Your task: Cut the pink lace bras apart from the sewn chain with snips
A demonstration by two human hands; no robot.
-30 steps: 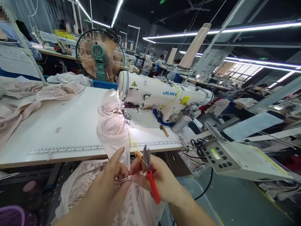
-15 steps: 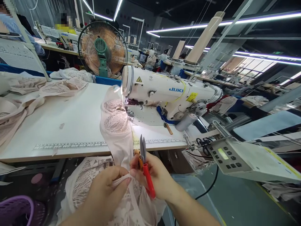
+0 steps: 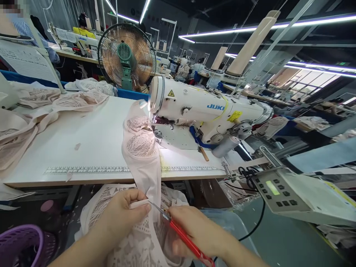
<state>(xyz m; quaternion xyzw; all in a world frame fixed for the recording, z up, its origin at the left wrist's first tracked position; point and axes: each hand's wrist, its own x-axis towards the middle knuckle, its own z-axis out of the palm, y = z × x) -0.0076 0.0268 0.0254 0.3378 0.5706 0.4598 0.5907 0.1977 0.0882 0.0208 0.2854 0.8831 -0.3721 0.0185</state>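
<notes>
My left hand (image 3: 122, 215) pinches a pale elastic strap (image 3: 139, 203) between thumb and fingers. In my right hand (image 3: 194, 228) are red-handled scissors (image 3: 185, 236), their blades pointing up and left, with the tips at the strap beside my left fingers. Below both hands hangs a pale pink lace bra (image 3: 139, 243), draped over the table edge. Another part of the pink lace garment (image 3: 141, 144) lies on the tabletop, running up to the needle area of the white sewing machine (image 3: 191, 102).
A ruler strip (image 3: 91, 170) runs along the front of the white table (image 3: 91, 137). Lace garments (image 3: 80, 100) lie at the left. A control box (image 3: 289, 189) is at the right, a purple basket (image 3: 41, 237) at lower left, and a fan (image 3: 126, 55) behind.
The scissors have swung from upright, resting in my right hand, to pointing left with their tips at the strap. My right hand has turned and shifted right; my left still pinches the strap.
</notes>
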